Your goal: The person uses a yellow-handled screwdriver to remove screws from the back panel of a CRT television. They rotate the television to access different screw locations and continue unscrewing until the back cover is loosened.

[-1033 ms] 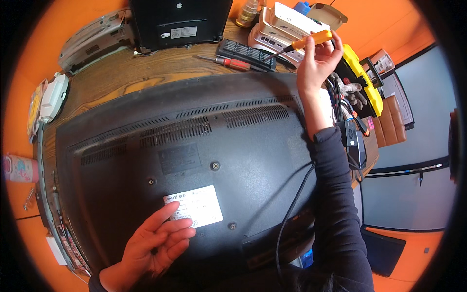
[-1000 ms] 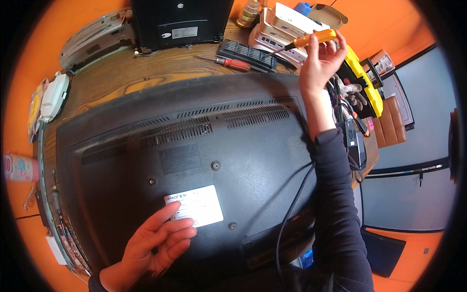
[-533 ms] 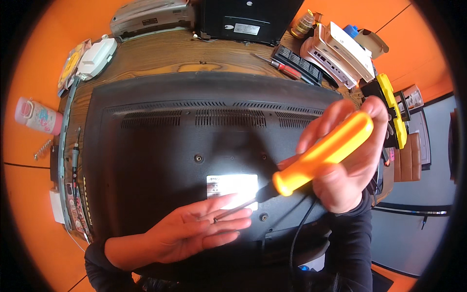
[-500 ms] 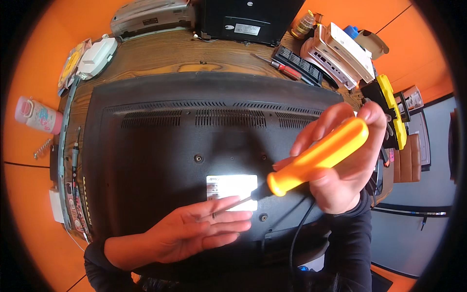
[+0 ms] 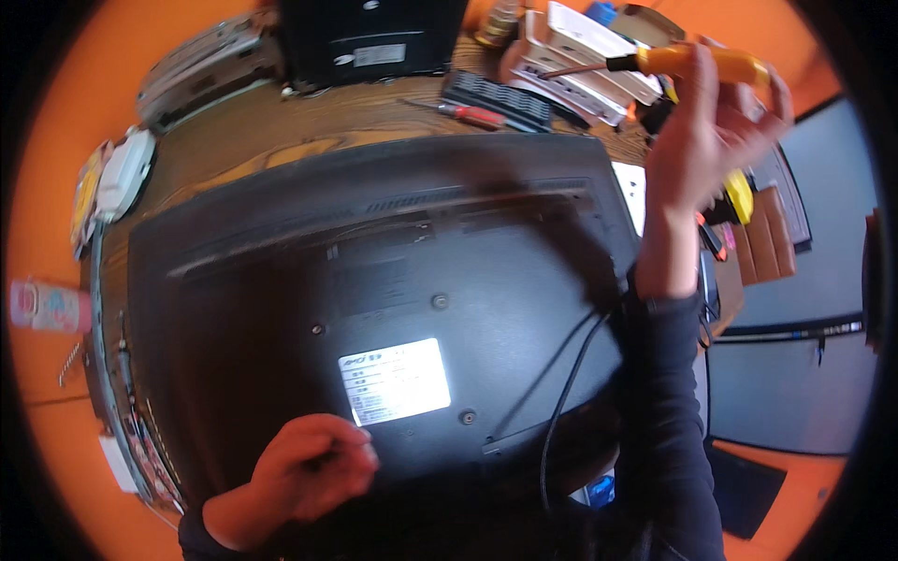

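A screwdriver (image 5: 664, 62) with a yellow-orange handle is in my right hand (image 5: 697, 150), raised at the upper right past the television's corner. Its shaft points left, over the white devices. Below me lies a large black television (image 5: 533, 309), back side up, with a white label (image 5: 398, 381) on its casing and screw holes around it. Just under the label, my left hand (image 5: 313, 463) hovers with curled fingers, thumb and fingertips close together. Whatever they may pinch is too small or hidden to make out.
Beyond the television's far edge lie a black bit case (image 5: 496, 98) and a red-handled screwdriver (image 5: 477, 116). White devices (image 5: 599, 56) lean at the back right. A black cable (image 5: 561, 402) crosses the casing. A pink bottle (image 5: 51, 307) is at far left.
My right hand has carried the screwdriver up and right, away from the casing. My left hand has come off the shaft tip, moved slightly down and left, and its fingers have curled in.
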{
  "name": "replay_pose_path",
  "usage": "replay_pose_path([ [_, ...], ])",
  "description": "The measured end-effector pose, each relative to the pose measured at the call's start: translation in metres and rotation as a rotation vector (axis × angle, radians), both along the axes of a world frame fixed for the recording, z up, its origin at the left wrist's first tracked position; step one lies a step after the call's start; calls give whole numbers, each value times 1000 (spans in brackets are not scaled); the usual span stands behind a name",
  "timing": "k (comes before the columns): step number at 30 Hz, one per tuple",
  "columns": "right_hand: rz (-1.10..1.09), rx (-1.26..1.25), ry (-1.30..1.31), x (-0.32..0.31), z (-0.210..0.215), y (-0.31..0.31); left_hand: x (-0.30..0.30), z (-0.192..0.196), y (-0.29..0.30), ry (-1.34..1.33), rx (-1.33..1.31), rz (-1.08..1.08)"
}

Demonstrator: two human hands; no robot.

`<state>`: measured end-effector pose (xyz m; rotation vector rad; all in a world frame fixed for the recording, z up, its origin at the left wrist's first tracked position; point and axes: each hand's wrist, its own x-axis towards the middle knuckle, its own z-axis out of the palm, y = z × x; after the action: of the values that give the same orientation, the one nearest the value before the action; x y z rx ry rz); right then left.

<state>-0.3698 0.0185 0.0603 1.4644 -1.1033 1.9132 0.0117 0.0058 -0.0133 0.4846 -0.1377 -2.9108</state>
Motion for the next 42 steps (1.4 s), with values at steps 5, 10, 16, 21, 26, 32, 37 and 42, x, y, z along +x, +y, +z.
replay_pose_path([
  [5,-388,219,-247,-82,-44,0,8,1,-2,-125,-144,-2],
  [10,-500,151,-182,-114,-87,14,6,-5,-4,100,-244,-22],
  [16,-554,220,-153,-124,-105,11,6,5,3,-63,-587,53],
  [21,-643,236,-116,-127,-107,14,1,14,13,-459,-848,90],
  [26,-693,221,-91,-130,-107,15,-1,23,5,-247,-317,49],
  [32,-672,215,-132,-134,-109,16,-1,22,4,-272,-119,85],
  [37,-682,181,-110,-136,-110,16,-1,17,1,-234,-52,63],
  [42,-684,212,-161,-134,-110,16,-2,17,-2,-236,-49,8],
])
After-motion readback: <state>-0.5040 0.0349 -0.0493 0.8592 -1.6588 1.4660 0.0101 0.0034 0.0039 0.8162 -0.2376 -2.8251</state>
